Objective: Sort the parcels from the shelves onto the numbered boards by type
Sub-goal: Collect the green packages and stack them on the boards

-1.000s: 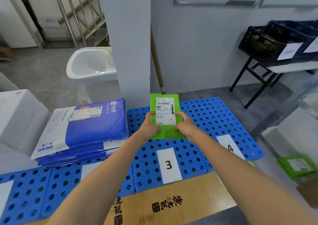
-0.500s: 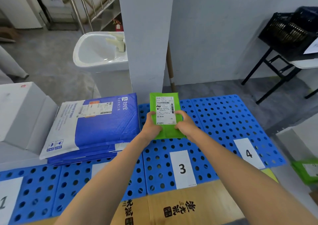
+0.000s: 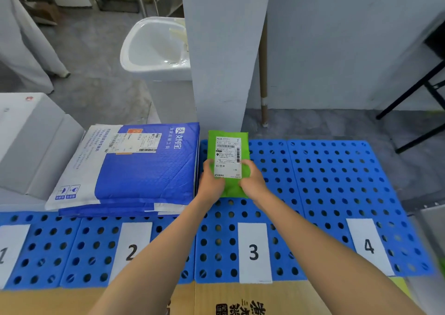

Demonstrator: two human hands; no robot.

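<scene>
A small green parcel point(image 3: 228, 146) with a white shipping label lies over the far part of the blue perforated board numbered 3 point(image 3: 252, 252). My left hand point(image 3: 212, 181) grips its near left edge and my right hand point(image 3: 252, 182) grips its near right edge, thumbs on top. A stack of blue-and-white padded mailers point(image 3: 134, 167) sits on board 2 point(image 3: 131, 252). Board 4 point(image 3: 337, 182) to the right holds nothing. Board 1 point(image 3: 14, 254) shows at the left edge.
A white pillar point(image 3: 224, 49) rises just behind board 3, with a white basin point(image 3: 154, 49) to its left. White boxes point(image 3: 29, 141) stand at the left. A cardboard sheet point(image 3: 240, 300) lies along the near edge. Black table legs point(image 3: 419, 102) stand at the right.
The view has tilted down and shifted left, bringing boards 1 and 2 into view. Both hands have kept hold of the green parcel, now low over board 3's far part.
</scene>
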